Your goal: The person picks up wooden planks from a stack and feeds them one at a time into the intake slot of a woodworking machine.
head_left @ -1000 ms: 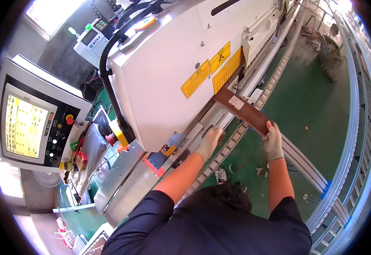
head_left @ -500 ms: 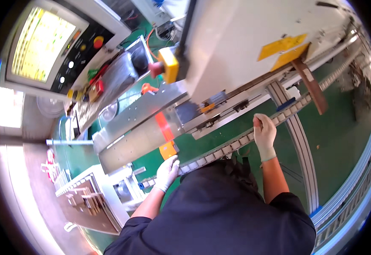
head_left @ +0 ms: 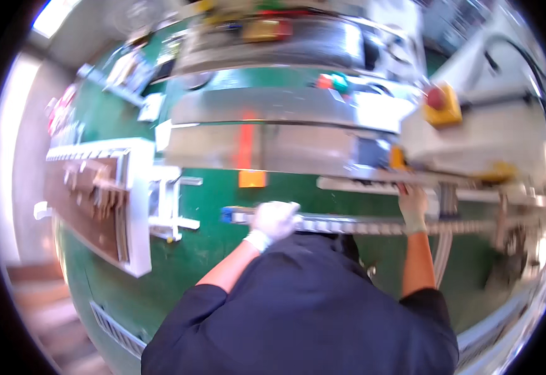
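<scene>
My left hand (head_left: 274, 220), in a white glove, is closed over the narrow roller rail (head_left: 354, 225) near its blue-tipped left end. Whether it grips the rail or something small is hidden by the fingers. My right hand (head_left: 413, 205), also gloved, is raised at the machine's front edge, beyond the rail. Its fingers look drawn together, with a reddish tip showing, but blur hides anything held. Ahead lies a long metal work surface (head_left: 210, 147) crossed by a red-orange strip (head_left: 246, 147), with an orange block (head_left: 252, 179) at its front edge.
A yellow box with a red button (head_left: 441, 106) sticks out from the machine at the right. At the left stands a white-framed cart (head_left: 138, 206) with brown pieces on it. Green floor (head_left: 188, 253) shows beneath the rail. A yellow part (head_left: 398, 157) sits by the right hand.
The view has swung round, so the rail and work surface now run nearly level. My left hand now overlaps the rail, and my right hand has come to the machine's front edge.
</scene>
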### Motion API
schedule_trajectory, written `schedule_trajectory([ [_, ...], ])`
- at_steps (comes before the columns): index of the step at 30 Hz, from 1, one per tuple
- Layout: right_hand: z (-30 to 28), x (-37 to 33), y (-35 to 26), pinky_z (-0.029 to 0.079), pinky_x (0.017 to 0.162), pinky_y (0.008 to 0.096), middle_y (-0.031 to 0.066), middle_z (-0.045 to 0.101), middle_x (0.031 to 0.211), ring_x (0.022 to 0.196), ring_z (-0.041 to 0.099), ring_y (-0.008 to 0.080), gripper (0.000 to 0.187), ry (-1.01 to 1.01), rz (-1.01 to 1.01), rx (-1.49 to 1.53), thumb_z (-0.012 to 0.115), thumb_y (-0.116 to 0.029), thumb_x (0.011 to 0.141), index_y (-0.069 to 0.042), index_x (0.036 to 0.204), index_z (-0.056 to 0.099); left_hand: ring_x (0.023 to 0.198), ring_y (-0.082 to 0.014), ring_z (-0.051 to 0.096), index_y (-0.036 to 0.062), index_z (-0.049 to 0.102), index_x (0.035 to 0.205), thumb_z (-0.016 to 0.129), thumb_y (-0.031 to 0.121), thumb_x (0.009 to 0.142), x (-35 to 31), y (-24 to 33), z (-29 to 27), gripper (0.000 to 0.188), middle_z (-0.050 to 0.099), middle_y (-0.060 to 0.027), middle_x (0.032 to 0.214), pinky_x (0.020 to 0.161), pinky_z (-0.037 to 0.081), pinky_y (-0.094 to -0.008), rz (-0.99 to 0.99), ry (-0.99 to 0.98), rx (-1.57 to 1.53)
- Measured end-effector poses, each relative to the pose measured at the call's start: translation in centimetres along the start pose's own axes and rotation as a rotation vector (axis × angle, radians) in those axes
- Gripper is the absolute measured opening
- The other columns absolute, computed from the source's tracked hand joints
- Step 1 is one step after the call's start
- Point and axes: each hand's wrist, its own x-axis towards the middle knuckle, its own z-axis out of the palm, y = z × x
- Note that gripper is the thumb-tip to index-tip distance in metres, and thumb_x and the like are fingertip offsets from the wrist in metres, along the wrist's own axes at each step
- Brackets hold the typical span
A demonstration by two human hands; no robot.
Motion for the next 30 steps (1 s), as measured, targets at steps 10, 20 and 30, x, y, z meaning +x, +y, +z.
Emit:
schedule_trajectory([
  [10,0.9,-2.3,-25.3,0.054,0.078,0.0421,0.0185,0.071,0.092,0.084,0.068,0.0340,0.012,-0.093,-0.243,0.553,0.066,-0.010,0.097,0.001,0.098,0.070,0.109,-0.0319,0.071,0.0065,0.073,0.112,0.054,0.026,0.103,-11.8,-22.0,-5.2,0.028,0.074,-0.0157,0.115,0.098,0.055,-0.0406,-0.579,0.526,-0.494],
  [20,-2.4,-5.4,-33.7,0.054,0.077,0.0431,0.0178,0.071,0.092,0.084,0.068,0.0380,0.026,-0.226,-0.187,0.262,0.060,-0.025,0.102,-0.001,0.098,0.069,0.093,-0.0241,0.065,-0.0040,0.067,0.097,0.055,0.032,0.100,-38.3,-51.5,-20.8,0.038,0.069,-0.0117,0.093,0.090,0.050,-0.0393,-1.210,1.738,-0.116],
  [30,-1.2,-5.8,-32.1,0.050,0.072,0.0428,0.0161,0.067,0.081,0.075,0.065,0.0349,0.036,-0.267,-0.054,0.237,0.056,-0.033,0.102,0.000,0.091,0.066,0.109,-0.0325,0.067,-0.0120,0.070,0.114,0.073,0.044,0.093,-41.2,-64.6,-27.3,0.060,0.072,-0.0204,0.117,0.100,0.048,-0.0440,-1.614,1.708,-0.683],
])
